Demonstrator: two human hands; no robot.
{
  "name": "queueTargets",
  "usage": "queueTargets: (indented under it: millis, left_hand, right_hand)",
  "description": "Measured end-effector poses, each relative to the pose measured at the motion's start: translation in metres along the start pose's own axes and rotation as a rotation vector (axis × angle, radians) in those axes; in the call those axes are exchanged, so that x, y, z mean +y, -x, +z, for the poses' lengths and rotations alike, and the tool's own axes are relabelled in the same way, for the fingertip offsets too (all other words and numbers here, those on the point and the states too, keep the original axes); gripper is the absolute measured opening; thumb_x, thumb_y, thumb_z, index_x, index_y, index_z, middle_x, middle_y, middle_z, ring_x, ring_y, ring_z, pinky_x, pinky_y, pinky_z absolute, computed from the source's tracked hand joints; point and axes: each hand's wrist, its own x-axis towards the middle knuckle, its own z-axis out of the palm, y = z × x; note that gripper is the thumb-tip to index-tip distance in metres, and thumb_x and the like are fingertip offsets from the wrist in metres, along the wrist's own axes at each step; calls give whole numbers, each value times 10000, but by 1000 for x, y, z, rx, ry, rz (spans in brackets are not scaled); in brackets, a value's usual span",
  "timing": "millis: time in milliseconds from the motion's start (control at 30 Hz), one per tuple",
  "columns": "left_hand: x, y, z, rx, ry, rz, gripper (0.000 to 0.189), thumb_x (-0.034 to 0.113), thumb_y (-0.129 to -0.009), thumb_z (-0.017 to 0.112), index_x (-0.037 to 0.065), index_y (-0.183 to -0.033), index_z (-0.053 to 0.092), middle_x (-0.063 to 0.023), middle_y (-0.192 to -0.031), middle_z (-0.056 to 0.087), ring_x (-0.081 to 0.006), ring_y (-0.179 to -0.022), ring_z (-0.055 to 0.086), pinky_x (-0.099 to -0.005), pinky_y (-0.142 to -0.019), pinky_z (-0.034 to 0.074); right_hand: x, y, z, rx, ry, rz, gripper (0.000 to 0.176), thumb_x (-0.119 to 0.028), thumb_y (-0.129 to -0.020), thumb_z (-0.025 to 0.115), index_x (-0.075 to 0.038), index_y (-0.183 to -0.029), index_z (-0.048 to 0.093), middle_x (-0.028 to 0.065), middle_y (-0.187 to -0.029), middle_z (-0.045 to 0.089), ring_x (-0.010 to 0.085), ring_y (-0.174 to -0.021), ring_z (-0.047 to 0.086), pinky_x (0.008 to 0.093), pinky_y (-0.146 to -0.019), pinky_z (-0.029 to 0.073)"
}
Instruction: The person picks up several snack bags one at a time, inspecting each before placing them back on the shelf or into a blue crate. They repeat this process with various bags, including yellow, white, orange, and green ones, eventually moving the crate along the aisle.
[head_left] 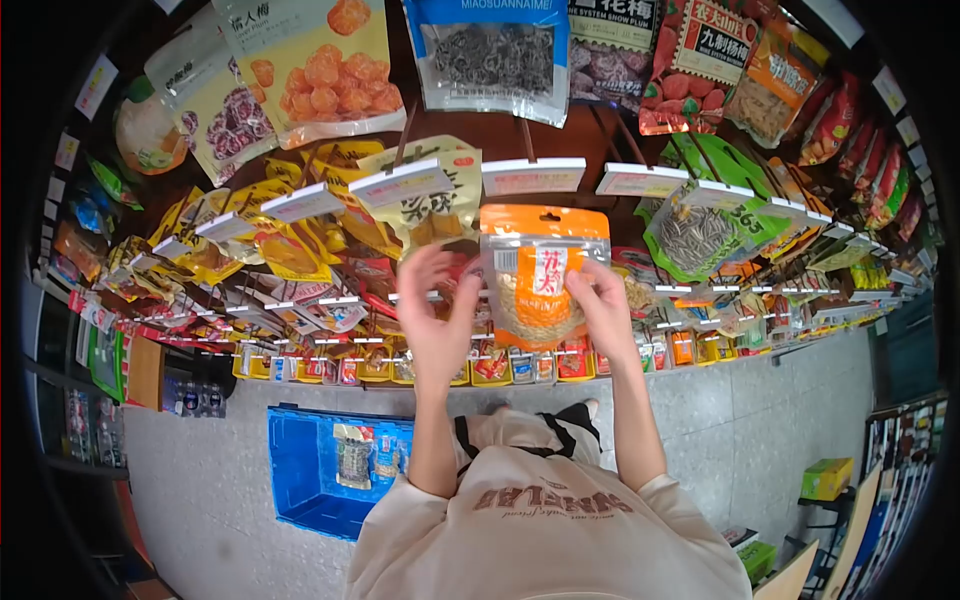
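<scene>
My right hand (603, 305) grips the right side of an orange snack bag (543, 325) with a clear window, which shows pale seeds or nuts inside. The bag is upright, its top hole facing the shelf. My left hand (435, 305) is just left of the bag, slightly blurred, fingers apart and holding nothing. Beyond the bag is a white price tag holder (533, 177) on a hook. A green bag of sunflower seeds (700, 235) hangs to the right, and a pale yellow bag (437, 195) to the left.
Large plum bags (325, 75) and a blue bag (490, 60) hang along the top row. Rows of packets on hooks curve around both sides. On the floor at my left stands a blue crate (300, 470) with a few bags inside. Bottles (200, 398) stand further left.
</scene>
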Motion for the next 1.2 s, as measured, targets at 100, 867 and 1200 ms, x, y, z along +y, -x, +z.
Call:
queueTargets:
  millis: [100,867,1200]
  left_hand:
    - [0,11,2,-352,343,-178,596,-116,-803,648,-37,-1349,422,-110,-1211,584,-158,-1063,584,-279,-902,479]
    - [-6,6,-1,-350,487,-198,416,-68,-825,704,-5,-1191,518,-63,-1132,625,-128,-1044,605,-291,-923,486]
    - [-6,12,-10,-327,460,-215,419,-72,-825,705,-16,-1191,510,-69,-1114,623,-130,-1031,605,-277,-905,491]
  right_hand:
    - [3,-7,5,-87,15,-28,302,-201,-940,651,45,-1116,650,31,-958,688,55,-820,605,213,-726,480]
    - [-53,-10,63,230,149,-397,531,-112,-875,671,-11,-1354,464,93,-1287,527,212,-1204,478,364,-1003,387]
    - [-62,-4,66,111,-22,-406,405,-20,-948,518,-25,-1351,476,103,-1309,539,170,-1183,507,312,-978,418]
